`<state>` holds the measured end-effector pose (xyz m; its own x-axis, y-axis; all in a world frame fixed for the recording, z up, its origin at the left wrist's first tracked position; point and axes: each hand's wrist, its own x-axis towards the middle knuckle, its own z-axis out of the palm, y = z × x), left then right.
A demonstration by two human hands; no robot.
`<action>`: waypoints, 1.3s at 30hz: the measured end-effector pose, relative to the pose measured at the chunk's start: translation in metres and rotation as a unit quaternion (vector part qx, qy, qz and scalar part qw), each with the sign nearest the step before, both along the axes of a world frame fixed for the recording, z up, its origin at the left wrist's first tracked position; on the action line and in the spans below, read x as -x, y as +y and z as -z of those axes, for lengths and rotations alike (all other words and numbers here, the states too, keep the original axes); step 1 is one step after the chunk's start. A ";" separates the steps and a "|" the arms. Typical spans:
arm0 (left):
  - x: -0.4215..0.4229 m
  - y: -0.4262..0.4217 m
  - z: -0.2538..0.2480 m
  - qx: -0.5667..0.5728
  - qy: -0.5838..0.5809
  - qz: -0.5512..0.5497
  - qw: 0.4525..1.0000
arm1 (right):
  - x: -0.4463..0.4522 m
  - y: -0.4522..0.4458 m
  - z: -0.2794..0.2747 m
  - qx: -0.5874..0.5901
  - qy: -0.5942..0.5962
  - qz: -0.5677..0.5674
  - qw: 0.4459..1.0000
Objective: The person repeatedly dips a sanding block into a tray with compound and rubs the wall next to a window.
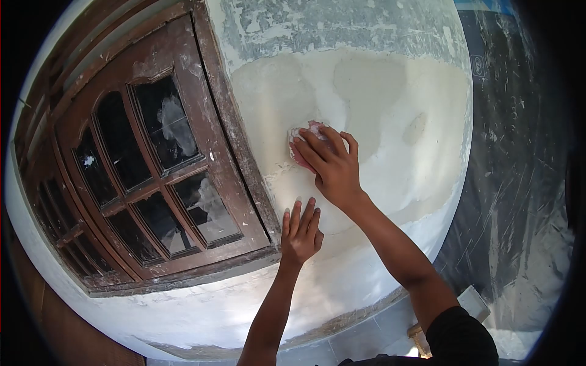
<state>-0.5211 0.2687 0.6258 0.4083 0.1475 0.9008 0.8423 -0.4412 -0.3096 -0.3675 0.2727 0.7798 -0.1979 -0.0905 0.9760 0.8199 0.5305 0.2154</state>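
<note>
My right hand (332, 161) presses a pinkish-red pad (296, 152) against the wall, its fingers spread over the top. White powder or plaster coats the pad; whether it is sandpaper, a sponge or a cloth I cannot tell. Lower and to the left, my left hand (300, 235) lies against the wall beside the window frame, fingers stretched out and nothing held. The wall (378, 146) between and around the hands is pale plaster, with damp-looking darker patches and a rough grey band along the top.
A brown wooden window (146, 171) with dark, smeared panes stands on the left. Dark plastic sheeting (506, 152) hangs at the right. Grey floor tiles (360, 338) run below the wall, and a pale object (473, 305) with a wooden part is near my right elbow.
</note>
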 end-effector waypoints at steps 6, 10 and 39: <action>0.001 0.003 0.003 -0.014 0.000 0.000 1.000 | 0.006 0.000 0.033 0.040 0.006 0.021 0.999; 0.000 0.002 0.002 -0.020 0.001 -0.014 1.000 | 0.003 -0.012 0.053 0.052 0.023 -0.013 0.998; -0.002 0.004 0.021 -0.029 -0.019 -0.063 0.997 | -0.001 -0.006 0.087 0.052 0.033 0.001 0.998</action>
<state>-0.5195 0.2727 0.6051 0.3560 0.1423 0.9236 0.9012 -0.3138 -0.2990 -0.3670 0.2668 0.6932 -0.1332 0.0128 0.9910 0.8313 0.5458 0.1047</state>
